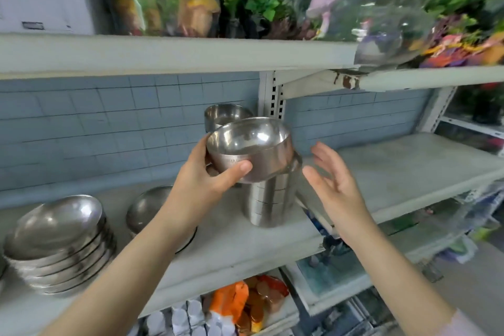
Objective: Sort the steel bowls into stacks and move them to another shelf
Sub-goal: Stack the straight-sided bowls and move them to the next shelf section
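Bowl (249, 144) of steel, tilted toward me, sits gripped in my left hand (199, 180), thumb curled across its side, at the top of a tall stack (268, 199) on the shelf (231, 240); I cannot tell if they touch. My right hand (338, 185) hovers just beside, fingers spread, holding nothing. A low stack (60, 243) of wider bowls stands far left.

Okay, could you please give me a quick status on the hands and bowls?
Left hand grips steel bowl, tilted, at top of tall stack. Right hand open beside stack. Nothing blocking.
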The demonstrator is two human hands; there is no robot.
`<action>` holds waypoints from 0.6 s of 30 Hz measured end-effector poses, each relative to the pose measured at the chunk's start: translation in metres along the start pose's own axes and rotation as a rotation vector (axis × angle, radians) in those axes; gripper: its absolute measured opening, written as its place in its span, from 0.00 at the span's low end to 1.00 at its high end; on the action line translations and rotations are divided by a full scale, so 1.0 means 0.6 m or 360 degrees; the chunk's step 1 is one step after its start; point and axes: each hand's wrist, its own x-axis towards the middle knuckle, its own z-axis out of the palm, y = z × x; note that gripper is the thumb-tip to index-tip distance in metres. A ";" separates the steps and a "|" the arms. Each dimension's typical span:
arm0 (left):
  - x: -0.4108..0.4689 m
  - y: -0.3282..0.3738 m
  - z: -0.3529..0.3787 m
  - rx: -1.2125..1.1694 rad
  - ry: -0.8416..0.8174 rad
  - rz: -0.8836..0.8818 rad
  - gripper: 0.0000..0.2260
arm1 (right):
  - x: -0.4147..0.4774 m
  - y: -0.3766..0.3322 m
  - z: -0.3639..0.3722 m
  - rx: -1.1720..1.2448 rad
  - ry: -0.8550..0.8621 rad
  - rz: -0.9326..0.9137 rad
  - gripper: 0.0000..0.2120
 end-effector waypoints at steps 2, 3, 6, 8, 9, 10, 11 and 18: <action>0.026 -0.005 0.019 0.0029 0.0007 0.0028 0.26 | 0.024 0.049 -0.012 -0.0076 -0.0028 0.0115 0.43; 0.041 -0.011 0.029 0.0053 0.0006 0.0044 0.25 | 0.036 0.072 -0.014 -0.0115 -0.0087 0.0197 0.48; 0.077 -0.028 0.061 0.0128 -0.0020 0.0088 0.27 | 0.066 0.124 -0.011 -0.0191 -0.0323 0.0330 0.59; 0.096 -0.040 0.077 0.0169 -0.0041 0.0093 0.26 | 0.080 0.151 -0.007 -0.0147 -0.0442 0.0302 0.59; 0.104 -0.049 0.081 0.0190 -0.0047 0.0087 0.25 | 0.085 0.164 -0.006 -0.0158 -0.0470 0.0279 0.56; 0.109 -0.058 0.084 0.0211 -0.0045 0.0082 0.25 | 0.088 0.174 -0.004 -0.0185 -0.0478 0.0251 0.53; 0.115 -0.070 0.085 0.0265 -0.0049 0.0077 0.26 | 0.089 0.183 -0.003 -0.0205 -0.0466 0.0225 0.50; 0.132 -0.115 0.084 0.0572 -0.0143 -0.0092 0.43 | 0.086 0.203 -0.002 -0.0153 -0.0359 0.0183 0.44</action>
